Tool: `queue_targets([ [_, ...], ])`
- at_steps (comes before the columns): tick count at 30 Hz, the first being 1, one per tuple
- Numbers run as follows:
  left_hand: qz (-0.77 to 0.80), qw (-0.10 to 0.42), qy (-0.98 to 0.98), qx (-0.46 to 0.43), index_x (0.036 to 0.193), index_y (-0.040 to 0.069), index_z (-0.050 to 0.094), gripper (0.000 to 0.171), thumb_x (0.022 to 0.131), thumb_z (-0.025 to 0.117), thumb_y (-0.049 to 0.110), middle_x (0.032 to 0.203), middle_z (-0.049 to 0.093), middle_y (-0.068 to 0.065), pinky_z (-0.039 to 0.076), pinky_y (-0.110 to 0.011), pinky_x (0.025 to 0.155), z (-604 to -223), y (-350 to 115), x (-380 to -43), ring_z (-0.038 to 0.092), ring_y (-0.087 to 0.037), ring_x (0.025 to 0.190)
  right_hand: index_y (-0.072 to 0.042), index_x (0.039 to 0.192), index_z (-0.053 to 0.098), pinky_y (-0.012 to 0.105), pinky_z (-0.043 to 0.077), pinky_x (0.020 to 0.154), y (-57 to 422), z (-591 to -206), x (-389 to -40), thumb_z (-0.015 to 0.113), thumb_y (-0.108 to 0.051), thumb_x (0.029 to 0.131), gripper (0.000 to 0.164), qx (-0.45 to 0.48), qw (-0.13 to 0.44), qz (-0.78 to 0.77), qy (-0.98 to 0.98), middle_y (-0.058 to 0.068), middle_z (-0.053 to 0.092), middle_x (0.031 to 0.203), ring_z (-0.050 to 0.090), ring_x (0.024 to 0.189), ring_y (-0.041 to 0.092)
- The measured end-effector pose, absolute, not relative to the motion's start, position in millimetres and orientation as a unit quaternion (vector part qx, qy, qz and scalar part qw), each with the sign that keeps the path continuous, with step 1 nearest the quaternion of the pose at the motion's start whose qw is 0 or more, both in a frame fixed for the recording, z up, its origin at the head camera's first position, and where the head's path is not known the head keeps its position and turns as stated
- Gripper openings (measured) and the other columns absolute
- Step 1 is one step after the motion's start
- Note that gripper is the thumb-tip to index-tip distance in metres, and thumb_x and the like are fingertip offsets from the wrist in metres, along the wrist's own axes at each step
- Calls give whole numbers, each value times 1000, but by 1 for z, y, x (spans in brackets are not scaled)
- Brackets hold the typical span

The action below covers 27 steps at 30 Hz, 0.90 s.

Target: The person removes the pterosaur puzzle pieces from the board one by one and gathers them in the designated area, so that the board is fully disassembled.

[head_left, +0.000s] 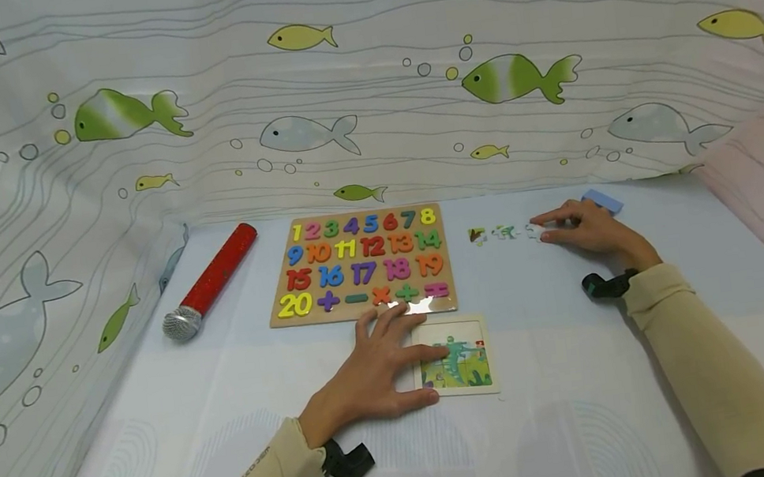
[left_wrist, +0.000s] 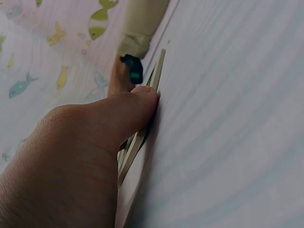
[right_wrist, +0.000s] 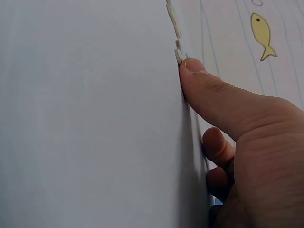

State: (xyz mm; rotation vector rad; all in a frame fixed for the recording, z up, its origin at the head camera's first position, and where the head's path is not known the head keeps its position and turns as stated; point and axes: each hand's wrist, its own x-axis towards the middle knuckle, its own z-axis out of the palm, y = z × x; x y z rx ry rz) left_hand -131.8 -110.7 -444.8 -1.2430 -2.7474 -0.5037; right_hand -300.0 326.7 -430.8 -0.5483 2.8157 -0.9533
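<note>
Left hand (head_left: 383, 367) just in front of the number board (head_left: 327, 317), fingers spread over the framed puzzle (head_left: 468, 326), thumb at its edge. Left part of the puzzle's picture hidden beneath. Right arm (head_left: 711, 357) reaches forward, right of the board; right hand (head_left: 594, 230) pinches a puzzle piece (head_left: 532, 231), thumb and forefinger partly covering it, print too small to read. Between it and the board: two other pieces (head_left: 504, 232). Blue block (head_left: 604, 201), farther right of the board, partly hidden behind the hand.

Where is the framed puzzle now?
In the head view, the framed puzzle is right of centre, just below the number board, with the left hand touching it.
</note>
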Motion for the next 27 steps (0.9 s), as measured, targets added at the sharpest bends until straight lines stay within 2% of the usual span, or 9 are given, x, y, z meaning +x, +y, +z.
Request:
queue_targets([
  [9,-166,39,-898,-407,138,45,60,55,87,61,67,160,43,-5,13,-68,115,-447,-112,-130,24,-35,155,-14,137,66,38,29,79,324,-434,-298,68,-32,98,42,-182,55,-308,932,16,61,113,41,95,23],
  [17,-160,35,-900,-404,139,46,59,56,87,60,67,160,43,-5,15,-68,115,-446,-112,-131,23,-35,155,-15,138,65,40,25,82,323,-435,-298,67,-34,99,44,-172,56,-315,932,15,59,116,39,99,24],
  [23,-166,42,-897,-407,138,44,61,55,87,61,66,159,43,-6,15,-69,115,-445,-111,-133,24,-35,154,-15,138,65,51,23,91,325,-432,-298,67,-33,99,43,-176,53,-315,931,16,60,116,42,105,25],
  [27,-163,42,-896,-410,138,44,61,55,87,61,66,160,43,-7,14,-69,116,-444,-111,-134,24,-36,155,-15,140,63,50,23,90,326,-430,-298,67,-33,99,45,-174,56,-320,930,17,60,119,43,105,26],
])
